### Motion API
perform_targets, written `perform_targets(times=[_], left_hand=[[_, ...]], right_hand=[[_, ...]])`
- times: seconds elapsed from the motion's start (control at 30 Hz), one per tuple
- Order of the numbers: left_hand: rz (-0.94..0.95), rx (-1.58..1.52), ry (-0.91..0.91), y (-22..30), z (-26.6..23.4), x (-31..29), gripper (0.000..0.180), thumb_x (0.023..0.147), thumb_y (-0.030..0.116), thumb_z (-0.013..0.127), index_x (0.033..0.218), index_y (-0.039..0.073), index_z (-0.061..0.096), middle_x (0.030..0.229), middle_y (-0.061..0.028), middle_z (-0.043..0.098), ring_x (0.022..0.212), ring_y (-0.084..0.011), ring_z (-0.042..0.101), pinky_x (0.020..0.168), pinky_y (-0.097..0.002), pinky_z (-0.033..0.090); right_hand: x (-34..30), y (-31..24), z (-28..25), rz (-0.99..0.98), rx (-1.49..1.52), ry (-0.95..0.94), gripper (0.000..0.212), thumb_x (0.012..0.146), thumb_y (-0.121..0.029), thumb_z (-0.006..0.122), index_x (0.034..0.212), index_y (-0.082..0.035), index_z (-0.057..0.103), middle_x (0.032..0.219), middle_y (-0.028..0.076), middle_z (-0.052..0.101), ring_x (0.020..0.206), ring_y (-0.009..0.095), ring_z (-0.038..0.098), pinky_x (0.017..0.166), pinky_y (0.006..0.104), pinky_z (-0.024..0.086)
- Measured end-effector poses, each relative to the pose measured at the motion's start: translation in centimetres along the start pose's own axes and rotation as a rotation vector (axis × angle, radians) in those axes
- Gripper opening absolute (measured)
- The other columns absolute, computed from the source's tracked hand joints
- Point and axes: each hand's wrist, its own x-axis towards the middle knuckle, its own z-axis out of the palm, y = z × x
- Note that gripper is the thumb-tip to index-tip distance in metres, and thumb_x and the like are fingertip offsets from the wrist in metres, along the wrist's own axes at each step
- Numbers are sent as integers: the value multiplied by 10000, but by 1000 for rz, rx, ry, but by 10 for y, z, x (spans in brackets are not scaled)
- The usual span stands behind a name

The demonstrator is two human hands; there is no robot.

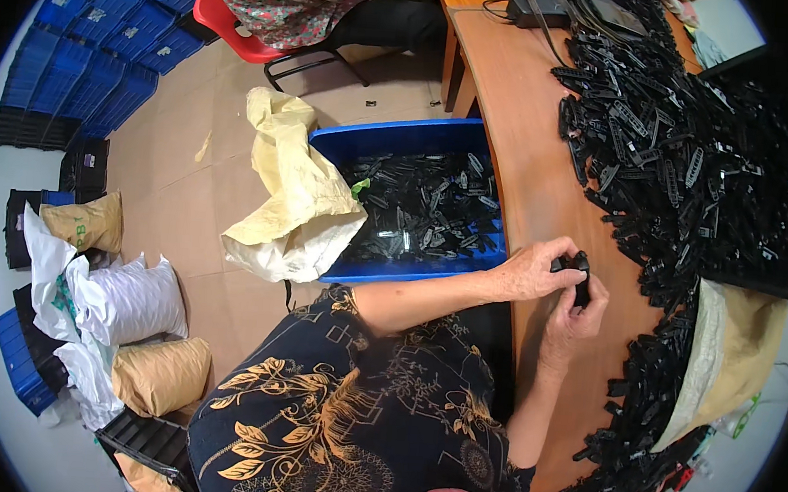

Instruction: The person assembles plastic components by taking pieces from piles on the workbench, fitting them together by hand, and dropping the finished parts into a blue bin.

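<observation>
Small black piece [583, 262] is between the fingertips of both hands, left hand [531, 272] and right hand [575, 324] both closed on it. Long axis looks roughly up-down in view, upper end poking past the left fingertips, lower part running in between the right fingers. Fingers cover most of it; front end and exact shape can't be made out. Pile of black parts [674, 165] beyond the fingers, right, cut off by dark rim.

A beige tiled floor [163, 216] spreads between a smooth orange-brown wooden counter [540, 179] and a plain whitish wall [29, 168], beside which rise stacks of blue plastic crates [96, 61]; a red plastic chair [210, 21] stands near the counter's far end
</observation>
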Motion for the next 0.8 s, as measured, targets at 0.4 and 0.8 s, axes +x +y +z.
perform_targets(times=[0.4,0.8], left_hand=[[-388,-507,32,7,-18,-24,290,893,189,677,1141,68,590,876,30,625,630,-20,531,504,-174,432],[-135,-104,-27,26,-41,-48,299,807,78,673,1090,1,617,1028,-56,657,939,-125,608,876,-286,485]], right_hand=[[-2,-19,3,-97,-29,-126,322,818,-31,679,1115,-9,557,1069,125,597,1007,314,568,861,396,461],[-31,-8,6,522,693,-405,287,897,-74,654,1155,29,584,980,52,654,856,95,606,745,243,504]])
